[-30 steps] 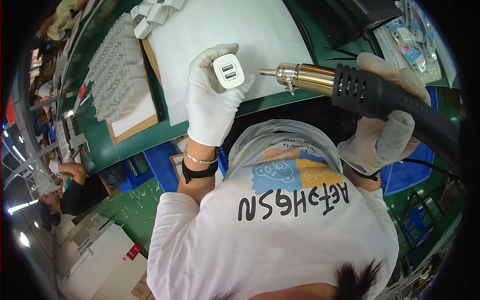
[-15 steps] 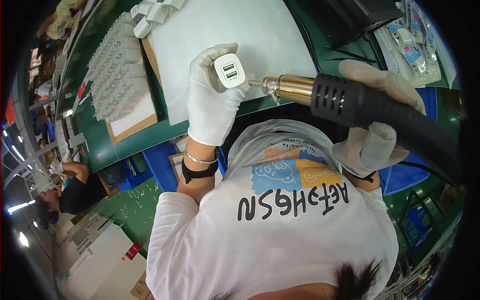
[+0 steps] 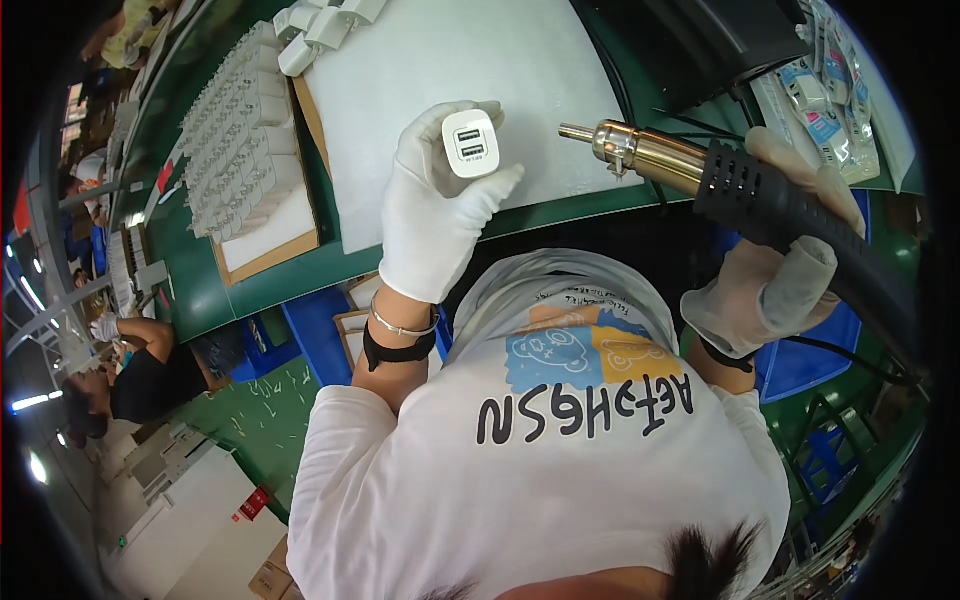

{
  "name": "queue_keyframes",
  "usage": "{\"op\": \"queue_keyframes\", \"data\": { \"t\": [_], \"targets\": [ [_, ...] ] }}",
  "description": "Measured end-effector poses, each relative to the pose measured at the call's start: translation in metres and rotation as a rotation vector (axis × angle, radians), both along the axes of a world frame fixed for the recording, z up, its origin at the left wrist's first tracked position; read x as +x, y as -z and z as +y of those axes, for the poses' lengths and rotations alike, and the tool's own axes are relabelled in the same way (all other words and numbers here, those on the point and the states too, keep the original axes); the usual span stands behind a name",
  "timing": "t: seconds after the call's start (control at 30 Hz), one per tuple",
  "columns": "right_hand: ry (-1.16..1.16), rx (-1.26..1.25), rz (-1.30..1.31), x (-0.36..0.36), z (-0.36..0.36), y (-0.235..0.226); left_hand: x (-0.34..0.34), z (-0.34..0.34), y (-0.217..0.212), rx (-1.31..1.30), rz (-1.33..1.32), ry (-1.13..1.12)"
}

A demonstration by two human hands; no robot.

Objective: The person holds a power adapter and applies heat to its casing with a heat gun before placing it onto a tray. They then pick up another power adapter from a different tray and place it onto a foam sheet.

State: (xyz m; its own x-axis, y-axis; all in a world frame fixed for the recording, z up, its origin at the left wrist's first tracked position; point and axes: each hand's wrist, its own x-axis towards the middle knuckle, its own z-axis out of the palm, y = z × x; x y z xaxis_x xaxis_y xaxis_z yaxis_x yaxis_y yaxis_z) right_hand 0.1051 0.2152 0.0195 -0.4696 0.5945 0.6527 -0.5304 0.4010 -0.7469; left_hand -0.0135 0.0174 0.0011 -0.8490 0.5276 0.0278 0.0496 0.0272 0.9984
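Note:
My left hand [image 3: 432, 215], in a white glove, is closed around a white two-port USB charger [image 3: 471, 144]. The charger's port face is turned up toward me. In my right hand [image 3: 765, 280], also gloved and with fingertip covers, is a black hot air gun [image 3: 770, 200] with a brass-coloured metal barrel. Its thin nozzle tip points left toward the charger, with a gap between them. Both hands are above the near edge of the table, over a white sheet [image 3: 500, 60].
Rows of white charger parts with metal prongs [image 3: 240, 150] stand on a board at left. Loose white chargers [image 3: 325, 28] lie at the back. A black box-shaped device [image 3: 710, 45] and packaged items [image 3: 825, 95] are at far right. Another person [image 3: 150, 380] works at left.
The hot air gun has drawn back to the right, away from the charger. My left hand has shifted slightly right, still holding the charger, with its thumb lifted off somewhat.

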Motion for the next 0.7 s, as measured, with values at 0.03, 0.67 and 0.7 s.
{"op": "queue_keyframes", "data": {
  "t": [0.03, 0.67, 0.7],
  "targets": [
    [0.008, -0.005, -0.011, 0.000, 0.000, 0.001, 0.001, 0.000, 0.000, 0.003, 0.002, -0.002],
    [0.049, -0.076, 0.065, -0.001, 0.009, 0.011, 0.000, 0.006, 0.000, -0.100, 0.111, 0.000],
    [0.048, -0.067, 0.059, -0.001, 0.009, 0.011, 0.000, 0.006, 0.000, -0.099, 0.112, 0.000]
  ]
}}
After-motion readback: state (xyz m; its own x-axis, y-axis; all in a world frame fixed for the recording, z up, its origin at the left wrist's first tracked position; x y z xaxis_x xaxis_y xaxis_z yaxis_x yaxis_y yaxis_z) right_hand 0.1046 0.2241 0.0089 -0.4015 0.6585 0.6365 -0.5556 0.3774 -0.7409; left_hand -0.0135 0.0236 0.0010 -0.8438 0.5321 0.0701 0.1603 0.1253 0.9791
